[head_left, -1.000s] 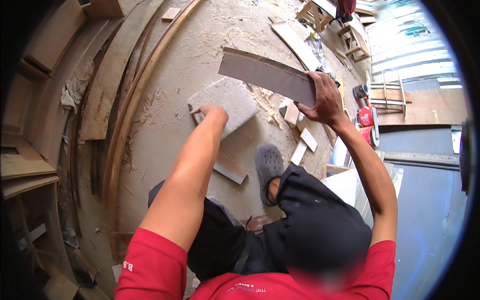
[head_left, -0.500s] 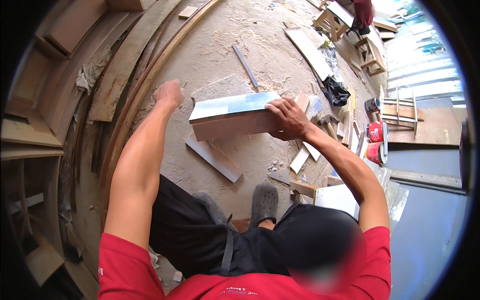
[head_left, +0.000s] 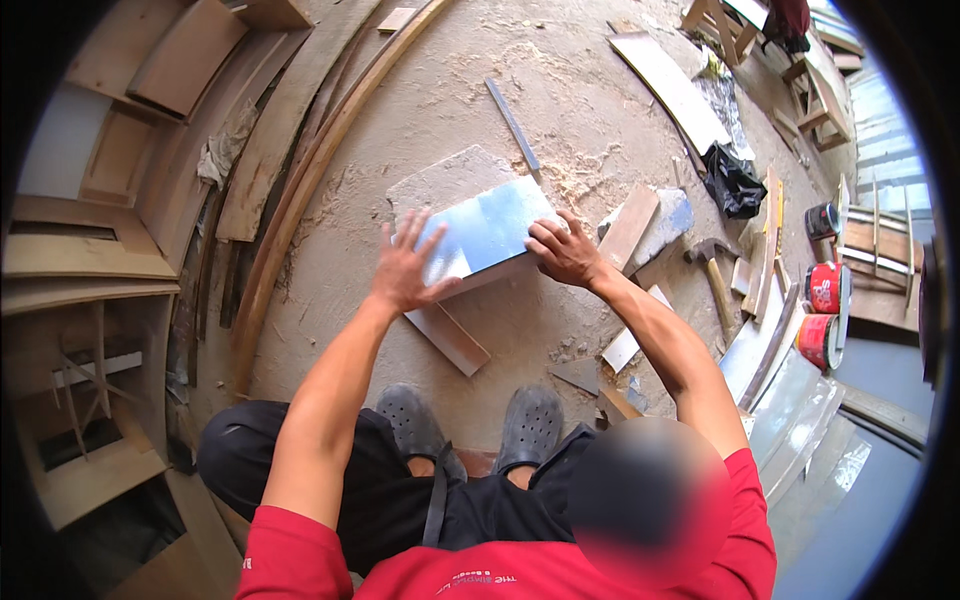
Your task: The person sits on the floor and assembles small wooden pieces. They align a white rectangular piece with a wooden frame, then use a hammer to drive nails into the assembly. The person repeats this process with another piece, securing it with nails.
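A: How was the ground found?
B: A rough concrete floor [head_left: 455, 85] was noted, strewn with wood shavings. A long curved wooden strip [head_left: 300, 190] was laid out at the left; a hammer [head_left: 716, 285] was seen at the right.

A: And the work?
B: The glossy-topped panel [head_left: 487, 225] was held in front of the shoes [head_left: 530, 425], partly over a concrete slab [head_left: 445, 175] in view. Its left end was covered by the left hand [head_left: 403, 268], fingers spread wide; its right end was gripped by the bent fingers of the right hand [head_left: 568, 252].

A: What was obscured?
B: The right thumb was mostly hidden. Whether the slab was touched by the panel could not be told. A dark red cloth [head_left: 787, 22] was cut off at the top edge; a round patch [head_left: 650, 500] at lower right was blurred.

A: Containers?
B: Two red cans [head_left: 822, 288], a dark can [head_left: 822, 220] and a black plastic bag [head_left: 732, 182] were recorded; their contents could not be made out.
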Action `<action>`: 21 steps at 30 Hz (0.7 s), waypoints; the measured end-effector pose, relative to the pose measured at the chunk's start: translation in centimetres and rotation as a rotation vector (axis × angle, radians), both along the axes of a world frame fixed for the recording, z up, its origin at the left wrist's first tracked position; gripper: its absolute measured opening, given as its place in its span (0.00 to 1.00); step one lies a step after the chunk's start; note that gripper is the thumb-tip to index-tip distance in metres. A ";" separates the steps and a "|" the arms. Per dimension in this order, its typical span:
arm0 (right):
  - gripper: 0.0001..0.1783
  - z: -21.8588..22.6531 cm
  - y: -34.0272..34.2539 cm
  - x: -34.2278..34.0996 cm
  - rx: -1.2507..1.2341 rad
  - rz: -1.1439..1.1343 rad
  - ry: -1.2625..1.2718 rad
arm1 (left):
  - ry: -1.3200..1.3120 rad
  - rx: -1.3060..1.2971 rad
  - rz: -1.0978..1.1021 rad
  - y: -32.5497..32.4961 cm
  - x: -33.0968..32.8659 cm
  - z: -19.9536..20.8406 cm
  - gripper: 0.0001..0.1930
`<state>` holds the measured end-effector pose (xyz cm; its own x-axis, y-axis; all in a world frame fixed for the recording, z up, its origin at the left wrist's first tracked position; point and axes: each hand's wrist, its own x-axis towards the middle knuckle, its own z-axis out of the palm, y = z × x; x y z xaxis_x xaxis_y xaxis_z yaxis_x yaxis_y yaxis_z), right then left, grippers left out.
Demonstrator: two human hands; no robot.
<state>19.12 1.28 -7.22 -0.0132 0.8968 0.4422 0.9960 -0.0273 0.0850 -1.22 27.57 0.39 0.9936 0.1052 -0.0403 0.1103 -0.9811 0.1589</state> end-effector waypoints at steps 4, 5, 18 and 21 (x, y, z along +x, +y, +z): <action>0.27 -1.9 -0.7 -1.1 0.008 -0.040 -0.050 | 0.188 0.068 -0.183 -4.4 0.7 -1.0 0.52; 0.26 -2.1 -0.8 -1.3 -0.005 -0.047 -0.054 | 0.240 0.082 -0.211 -5.3 0.8 -1.4 0.51; 0.44 -1.5 -1.4 -1.4 -0.057 -0.398 0.507 | 0.038 0.144 -0.110 -5.4 1.7 -5.0 0.37; 0.56 -2.7 -1.8 -0.6 -0.125 -0.574 0.847 | -0.006 0.144 -0.152 -5.6 2.0 -5.0 0.36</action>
<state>18.54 -0.47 -9.88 0.7043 0.7098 0.0101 0.5703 -0.5573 -0.6034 0.82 21.99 -4.57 0.9987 -0.0421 -0.0293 -0.0417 -0.9990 0.0159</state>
